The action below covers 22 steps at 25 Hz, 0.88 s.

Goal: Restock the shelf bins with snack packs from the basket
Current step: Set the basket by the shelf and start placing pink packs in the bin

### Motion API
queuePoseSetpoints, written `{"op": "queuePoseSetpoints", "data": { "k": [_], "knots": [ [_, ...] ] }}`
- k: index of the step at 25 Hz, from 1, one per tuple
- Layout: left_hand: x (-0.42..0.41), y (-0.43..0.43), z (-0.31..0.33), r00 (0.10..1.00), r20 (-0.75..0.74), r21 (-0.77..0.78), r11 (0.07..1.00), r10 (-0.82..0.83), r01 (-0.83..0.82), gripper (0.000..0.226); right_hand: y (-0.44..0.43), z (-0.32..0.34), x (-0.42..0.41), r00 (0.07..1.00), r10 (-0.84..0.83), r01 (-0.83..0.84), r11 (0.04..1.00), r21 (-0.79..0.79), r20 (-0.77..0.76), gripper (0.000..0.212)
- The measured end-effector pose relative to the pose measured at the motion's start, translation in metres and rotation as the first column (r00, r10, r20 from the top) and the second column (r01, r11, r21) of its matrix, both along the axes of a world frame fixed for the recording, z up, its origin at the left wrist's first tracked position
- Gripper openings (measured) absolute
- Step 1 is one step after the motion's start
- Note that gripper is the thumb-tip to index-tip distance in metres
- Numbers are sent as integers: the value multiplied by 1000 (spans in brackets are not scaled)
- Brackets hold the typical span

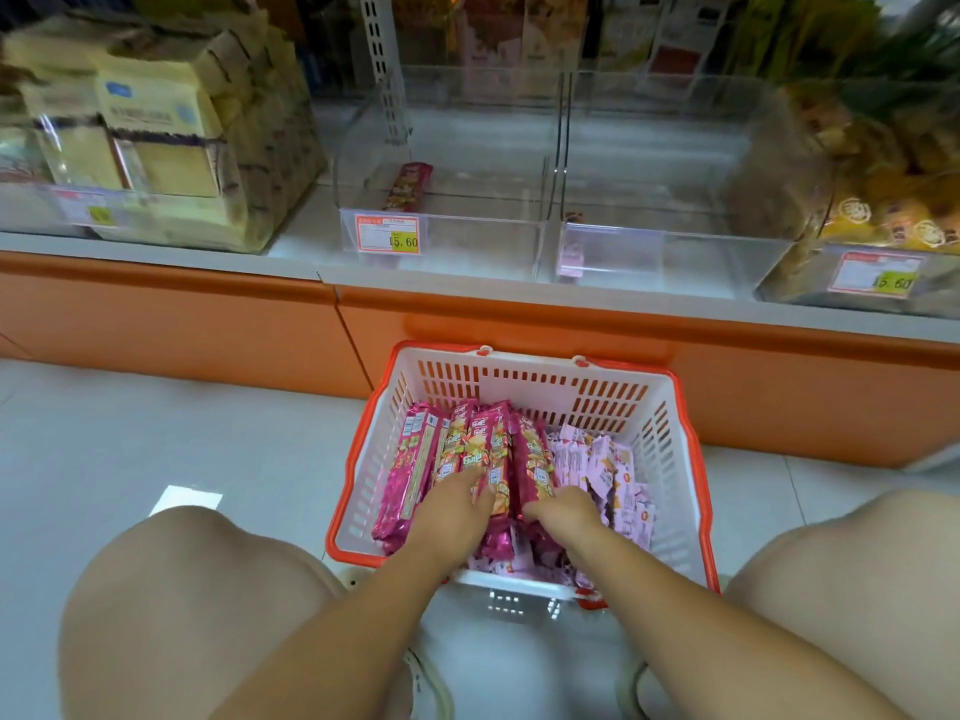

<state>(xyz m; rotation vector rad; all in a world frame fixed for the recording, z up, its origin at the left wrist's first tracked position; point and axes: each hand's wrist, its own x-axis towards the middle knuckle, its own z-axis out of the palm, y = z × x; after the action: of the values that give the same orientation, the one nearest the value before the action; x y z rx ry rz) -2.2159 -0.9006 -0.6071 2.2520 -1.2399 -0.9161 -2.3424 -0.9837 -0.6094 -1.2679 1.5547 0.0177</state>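
two hands down in the basket, long packs pointing at the shelf

two hands work between the bent knees. the left hand (457, 504) lies on top of the long pink packs (488, 449), fingers nearly straight and pressing rather than closed round anything. the right hand (563, 511) sits just beside it, fingers curled down and leftward into the packs; whether it has one pinched cannot be told. the packs fill the left side of the basket (524, 379), their long axis running away from the person, in line with both forearms, so either hand likely has to close across the width. pale sachets (618, 480) heap on the right side, nearer the right hand. beyond, on the shelf, the left bin (483, 241) holds a single pack (409, 185) lying the same way; the right bin (675, 252) looks almost bare.
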Motion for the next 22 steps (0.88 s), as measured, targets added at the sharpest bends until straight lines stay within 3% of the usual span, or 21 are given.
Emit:
{"op": "queuePoseSetpoints", "data": {
  "k": [2,5,7,10,14,17,22],
  "knots": [
    [-3,-11,4,962,-246,67,992,121,-108,45,8,3,-4,992,-50,53,998,-20,115,18],
    [-10,-29,7,720,-625,190,953,302,-235,40,22,7,-7,990,40,0,961,-277,138,49],
    [-12,-36,14,613,-724,158,941,316,-298,27,29,10,-9,982,134,-70,913,-402,133,55],
    [-11,-36,28,528,-798,128,938,291,-323,15,33,11,-17,957,153,-47,921,-387,247,49],
    [-6,-26,41,593,-782,93,977,192,-194,28,12,38,-23,877,-97,212,957,-199,471,25],
    [-8,-15,54,677,-728,67,994,110,-89,52,-8,60,-20,833,-94,216,963,-165,545,41],
    [-10,-3,77,696,-718,-45,997,10,-61,49,-22,76,-10,802,-42,171,972,-162,596,42]
  ]
}}
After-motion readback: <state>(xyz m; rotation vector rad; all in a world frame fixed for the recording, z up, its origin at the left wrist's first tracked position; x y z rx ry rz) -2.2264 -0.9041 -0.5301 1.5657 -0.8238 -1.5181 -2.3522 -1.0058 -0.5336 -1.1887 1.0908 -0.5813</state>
